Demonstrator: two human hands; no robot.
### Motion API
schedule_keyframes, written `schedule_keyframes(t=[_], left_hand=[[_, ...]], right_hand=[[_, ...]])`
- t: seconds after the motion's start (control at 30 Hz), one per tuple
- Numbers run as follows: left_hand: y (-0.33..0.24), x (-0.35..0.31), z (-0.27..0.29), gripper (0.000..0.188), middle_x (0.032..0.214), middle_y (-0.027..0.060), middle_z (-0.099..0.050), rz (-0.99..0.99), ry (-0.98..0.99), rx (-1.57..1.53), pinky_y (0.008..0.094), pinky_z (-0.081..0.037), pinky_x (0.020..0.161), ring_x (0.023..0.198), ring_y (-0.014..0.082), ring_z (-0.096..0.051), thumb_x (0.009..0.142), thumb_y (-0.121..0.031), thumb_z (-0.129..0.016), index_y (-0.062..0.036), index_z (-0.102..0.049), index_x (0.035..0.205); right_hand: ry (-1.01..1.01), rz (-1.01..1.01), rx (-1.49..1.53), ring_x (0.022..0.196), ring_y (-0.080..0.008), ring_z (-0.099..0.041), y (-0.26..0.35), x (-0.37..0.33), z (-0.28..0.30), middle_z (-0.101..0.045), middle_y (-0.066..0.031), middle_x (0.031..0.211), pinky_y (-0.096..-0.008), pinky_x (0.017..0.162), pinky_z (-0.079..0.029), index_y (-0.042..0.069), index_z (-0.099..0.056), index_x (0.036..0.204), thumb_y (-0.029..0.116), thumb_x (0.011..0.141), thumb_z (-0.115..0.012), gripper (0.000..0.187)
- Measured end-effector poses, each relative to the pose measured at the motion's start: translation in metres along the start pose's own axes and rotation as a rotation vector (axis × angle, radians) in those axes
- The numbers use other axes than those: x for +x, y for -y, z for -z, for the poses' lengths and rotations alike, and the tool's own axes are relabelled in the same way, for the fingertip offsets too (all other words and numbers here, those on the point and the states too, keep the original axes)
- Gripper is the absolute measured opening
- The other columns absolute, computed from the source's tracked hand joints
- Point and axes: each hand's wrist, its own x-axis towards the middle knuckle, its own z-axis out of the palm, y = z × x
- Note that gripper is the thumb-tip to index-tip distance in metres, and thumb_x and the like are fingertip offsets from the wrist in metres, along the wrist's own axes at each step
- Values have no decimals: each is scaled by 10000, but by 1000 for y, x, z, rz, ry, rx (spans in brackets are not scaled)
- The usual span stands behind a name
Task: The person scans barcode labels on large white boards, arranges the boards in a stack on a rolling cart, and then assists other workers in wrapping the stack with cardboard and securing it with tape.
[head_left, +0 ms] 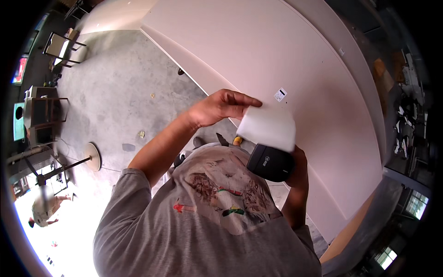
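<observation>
In my right hand (300, 168) is a black, rounded box-shaped device that looks like a portable label printer (270, 164). A white, slightly curved label sheet (268, 125) stands out from its far edge. My left hand (222, 107) pinches the sheet's far left corner between thumb and fingers. Any print on the sheet is washed out. Most of my right hand's fingers are hidden behind the printer. Just beyond the sheet, a small white sticker (280, 94) lies on a large pale panel (258, 46).
Grey concrete floor (115, 83) spreads to the left. A chair (60, 48), dark cabinets (44, 111) and a stand with a round base (92, 157) line that side. Another person (46, 207) is at the bright lower left. Behind the panel's right edge is dark clutter (408, 120).
</observation>
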Motion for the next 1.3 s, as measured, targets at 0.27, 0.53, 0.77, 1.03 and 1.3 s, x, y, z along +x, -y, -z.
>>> schedule_keyframes(t=[0.27,0.53,0.77,1.03,1.3], left_hand=[[1,1,0,206,1046,94,-702,-24,-254,-40,311,-549,836,943,169,-670,940,-162,-642,5,-685,1052],[10,-1,0,343,1127,134,-641,-45,-127,-120,323,-509,889,1014,199,-629,932,-170,-657,34,-582,1197],[-5,1,-18,324,658,40,-648,-140,-436,64,251,-529,528,574,115,-625,928,-286,-684,-26,-669,736],[-15,-7,-25,358,603,7,-583,-177,-465,139,233,-474,520,552,69,-545,927,-284,-690,-12,-654,696],[-15,0,-29,436,795,83,-672,-212,-397,280,286,-514,692,747,135,-617,995,-359,-548,32,-687,860]], right_hand=[[57,124,-264,912,-261,-658,7,1,0,-659,-103,987,-333,786,-521,9,-703,1004,-20,621,-766,389],[36,303,-396,1013,-299,-646,19,10,-5,-678,-112,1046,-374,834,-531,-7,-701,982,-30,563,-797,430],[82,312,-487,1078,-301,-627,21,10,-5,-685,-107,1050,-393,883,-526,-1,-707,998,-16,549,-813,462],[69,307,-482,1080,-301,-628,20,9,-6,-685,-107,1072,-395,888,-528,3,-708,1017,-15,547,-813,481],[82,188,-254,1129,-295,-612,13,6,6,-661,-133,1157,-374,941,-496,2,-707,1049,-30,638,-774,418]])
